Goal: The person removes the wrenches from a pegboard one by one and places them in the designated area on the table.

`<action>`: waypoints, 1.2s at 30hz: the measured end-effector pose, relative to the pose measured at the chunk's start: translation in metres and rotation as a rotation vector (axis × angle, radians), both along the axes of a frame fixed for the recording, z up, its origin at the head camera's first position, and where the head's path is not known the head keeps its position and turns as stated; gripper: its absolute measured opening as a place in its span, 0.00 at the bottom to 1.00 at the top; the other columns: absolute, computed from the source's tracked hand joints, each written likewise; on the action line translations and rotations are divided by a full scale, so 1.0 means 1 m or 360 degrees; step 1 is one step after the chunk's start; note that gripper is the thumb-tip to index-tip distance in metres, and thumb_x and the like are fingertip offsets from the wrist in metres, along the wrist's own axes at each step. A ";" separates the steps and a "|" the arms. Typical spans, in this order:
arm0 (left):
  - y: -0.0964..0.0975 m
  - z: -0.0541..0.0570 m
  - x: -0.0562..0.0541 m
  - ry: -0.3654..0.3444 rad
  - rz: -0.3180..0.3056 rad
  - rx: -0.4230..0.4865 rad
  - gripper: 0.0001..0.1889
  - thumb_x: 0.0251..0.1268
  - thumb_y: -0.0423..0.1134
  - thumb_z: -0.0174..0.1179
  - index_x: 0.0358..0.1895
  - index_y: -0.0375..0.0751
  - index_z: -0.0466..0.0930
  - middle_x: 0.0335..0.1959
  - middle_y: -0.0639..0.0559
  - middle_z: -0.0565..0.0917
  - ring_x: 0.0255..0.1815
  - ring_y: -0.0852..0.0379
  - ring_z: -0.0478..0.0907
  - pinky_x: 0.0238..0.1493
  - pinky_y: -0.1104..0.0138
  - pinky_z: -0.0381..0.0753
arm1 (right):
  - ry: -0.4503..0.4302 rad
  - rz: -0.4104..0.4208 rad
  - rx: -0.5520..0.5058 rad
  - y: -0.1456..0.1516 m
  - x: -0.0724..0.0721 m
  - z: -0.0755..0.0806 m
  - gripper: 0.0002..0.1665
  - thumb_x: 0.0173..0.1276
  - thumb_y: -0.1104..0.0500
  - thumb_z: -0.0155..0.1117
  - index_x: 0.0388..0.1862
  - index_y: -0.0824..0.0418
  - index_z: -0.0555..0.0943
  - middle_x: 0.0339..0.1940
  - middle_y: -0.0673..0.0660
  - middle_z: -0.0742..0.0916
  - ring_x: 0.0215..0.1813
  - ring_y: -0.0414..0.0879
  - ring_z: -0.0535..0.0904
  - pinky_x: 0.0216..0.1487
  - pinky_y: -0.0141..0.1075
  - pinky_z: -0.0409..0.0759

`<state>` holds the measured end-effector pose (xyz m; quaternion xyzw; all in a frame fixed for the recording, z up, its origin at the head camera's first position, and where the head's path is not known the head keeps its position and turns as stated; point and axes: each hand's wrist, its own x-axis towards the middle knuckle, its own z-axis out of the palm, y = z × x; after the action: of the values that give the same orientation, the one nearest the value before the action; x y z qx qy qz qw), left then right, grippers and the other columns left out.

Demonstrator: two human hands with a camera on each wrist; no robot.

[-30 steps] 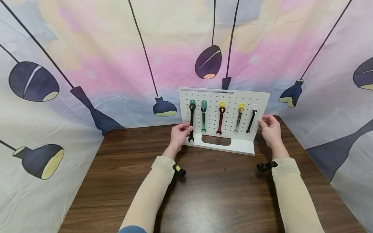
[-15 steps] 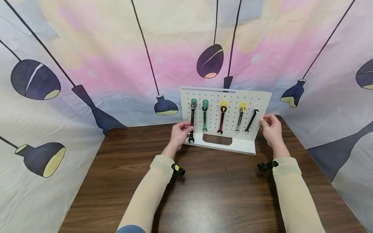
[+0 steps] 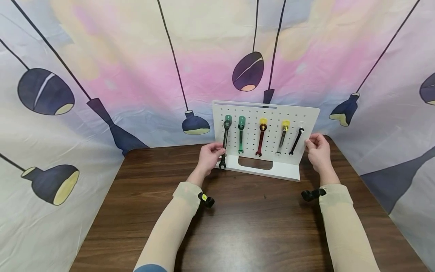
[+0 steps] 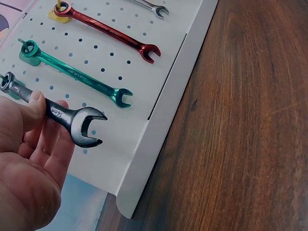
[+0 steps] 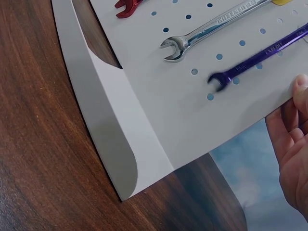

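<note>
In the head view my left hand [image 3: 208, 155] pinches a black combination wrench [image 4: 65, 115] at the board's left side, thumb on top and fingers beneath. Its ring end overlaps a green hook [image 3: 228, 118], and the shaft leans out from the white pegboard [image 3: 251, 139]. My right hand [image 3: 318, 151] pinches the board's right edge between thumb and fingers. On the board hang a green wrench [image 4: 77, 73], a red wrench [image 4: 110, 31], a silver wrench [image 5: 211, 33] and a purple wrench [image 5: 262, 57], which slants and is blurred at its open end.
The pegboard's foot, a white lip [image 3: 285, 172], sits on a brown wooden table [image 3: 258, 219] near its back edge. Behind stands a cloth backdrop [image 3: 153, 83] printed with lamps. Small black cameras, one at the left wrist [image 3: 206, 200], hang by each cuff.
The black wrench's lower end tilts slightly further left of its hook. My right hand keeps its place at the board's edge. The whole head view has shifted a little.
</note>
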<state>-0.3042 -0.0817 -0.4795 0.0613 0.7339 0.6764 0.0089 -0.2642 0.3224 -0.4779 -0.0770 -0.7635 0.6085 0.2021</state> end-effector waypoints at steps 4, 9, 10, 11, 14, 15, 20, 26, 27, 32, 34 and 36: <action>-0.001 -0.001 0.001 0.0029 0.0007 -0.0020 0.09 0.72 0.25 0.67 0.52 0.31 0.89 0.36 0.50 0.88 0.37 0.60 0.86 0.38 0.66 0.90 | 0.0003 0.0002 -0.0014 0.002 0.000 -0.001 0.03 0.86 0.63 0.56 0.48 0.57 0.76 0.43 0.49 0.78 0.46 0.42 0.76 0.50 0.29 0.82; -0.003 -0.002 0.003 0.0030 -0.0009 -0.0040 0.09 0.72 0.25 0.67 0.52 0.30 0.88 0.36 0.50 0.87 0.37 0.60 0.85 0.39 0.65 0.90 | -0.0026 -0.0008 -0.0016 0.003 0.001 -0.002 0.02 0.86 0.62 0.55 0.48 0.56 0.75 0.44 0.52 0.78 0.48 0.46 0.75 0.52 0.32 0.82; -0.004 -0.002 0.004 0.0024 -0.0015 -0.0039 0.09 0.72 0.26 0.68 0.52 0.30 0.88 0.36 0.51 0.87 0.37 0.60 0.84 0.39 0.65 0.90 | -0.0033 -0.0010 -0.0014 0.003 0.001 -0.002 0.02 0.86 0.62 0.55 0.49 0.56 0.75 0.45 0.52 0.78 0.48 0.46 0.75 0.52 0.31 0.82; -0.004 -0.002 0.005 0.0018 -0.0014 -0.0042 0.09 0.72 0.26 0.68 0.52 0.30 0.88 0.37 0.50 0.87 0.37 0.60 0.84 0.39 0.65 0.90 | -0.0039 -0.0008 -0.0010 0.003 0.001 -0.003 0.02 0.87 0.61 0.55 0.49 0.56 0.75 0.45 0.52 0.78 0.48 0.47 0.75 0.52 0.31 0.81; -0.005 -0.001 0.007 0.0014 -0.0015 -0.0054 0.10 0.72 0.26 0.68 0.52 0.29 0.87 0.37 0.50 0.87 0.36 0.61 0.84 0.39 0.65 0.90 | -0.0042 0.0000 -0.0007 0.003 0.001 -0.003 0.02 0.87 0.61 0.55 0.50 0.57 0.76 0.45 0.52 0.78 0.49 0.47 0.75 0.53 0.32 0.81; -0.006 -0.002 0.008 0.0016 -0.0016 -0.0055 0.10 0.73 0.26 0.68 0.53 0.28 0.87 0.37 0.50 0.87 0.36 0.61 0.84 0.39 0.65 0.90 | -0.0038 0.0001 -0.0008 0.003 0.001 -0.003 0.02 0.87 0.61 0.55 0.50 0.58 0.75 0.45 0.52 0.78 0.49 0.46 0.76 0.53 0.32 0.81; -0.005 -0.002 0.009 0.0027 -0.0017 -0.0030 0.09 0.72 0.25 0.67 0.52 0.28 0.87 0.36 0.51 0.87 0.35 0.61 0.85 0.38 0.65 0.90 | -0.0012 0.0003 -0.0015 0.002 0.000 -0.003 0.02 0.86 0.62 0.56 0.50 0.60 0.76 0.45 0.53 0.79 0.47 0.43 0.76 0.51 0.30 0.82; -0.003 -0.001 0.011 0.0017 -0.0014 -0.0003 0.10 0.72 0.25 0.67 0.52 0.27 0.87 0.36 0.51 0.87 0.34 0.62 0.86 0.37 0.65 0.89 | -0.0010 -0.0006 -0.0010 0.002 -0.001 -0.003 0.02 0.86 0.62 0.56 0.49 0.60 0.75 0.45 0.55 0.79 0.45 0.41 0.75 0.50 0.29 0.82; -0.003 0.000 0.011 0.0016 -0.0017 -0.0002 0.10 0.72 0.25 0.67 0.53 0.26 0.86 0.36 0.51 0.87 0.34 0.62 0.86 0.38 0.65 0.89 | -0.0015 -0.0008 -0.0007 0.002 -0.001 -0.003 0.03 0.86 0.62 0.56 0.50 0.61 0.75 0.45 0.55 0.79 0.45 0.41 0.75 0.51 0.28 0.82; -0.003 0.001 0.011 0.0014 -0.0026 -0.0013 0.10 0.72 0.25 0.67 0.54 0.27 0.87 0.37 0.50 0.88 0.35 0.62 0.86 0.39 0.65 0.90 | -0.0023 -0.0010 -0.0009 0.002 -0.002 -0.002 0.03 0.86 0.62 0.56 0.51 0.62 0.75 0.45 0.52 0.78 0.45 0.41 0.75 0.50 0.27 0.81; -0.003 0.002 0.011 0.0018 -0.0026 -0.0020 0.10 0.72 0.26 0.67 0.54 0.28 0.87 0.37 0.50 0.89 0.35 0.61 0.87 0.39 0.65 0.90 | -0.0008 -0.0005 -0.0012 0.001 -0.001 -0.002 0.03 0.86 0.62 0.56 0.51 0.62 0.75 0.44 0.51 0.78 0.45 0.41 0.75 0.49 0.26 0.80; -0.003 0.003 0.011 0.0024 -0.0022 -0.0028 0.10 0.72 0.26 0.67 0.53 0.28 0.87 0.38 0.49 0.89 0.36 0.61 0.87 0.39 0.65 0.89 | 0.0005 -0.0007 -0.0013 0.000 -0.001 -0.002 0.02 0.86 0.62 0.56 0.50 0.60 0.75 0.43 0.50 0.78 0.45 0.42 0.75 0.47 0.25 0.80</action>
<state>-0.2934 -0.0845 -0.4761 0.0713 0.7394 0.6694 0.0086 -0.2656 0.3226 -0.4804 -0.0786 -0.7605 0.6113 0.2042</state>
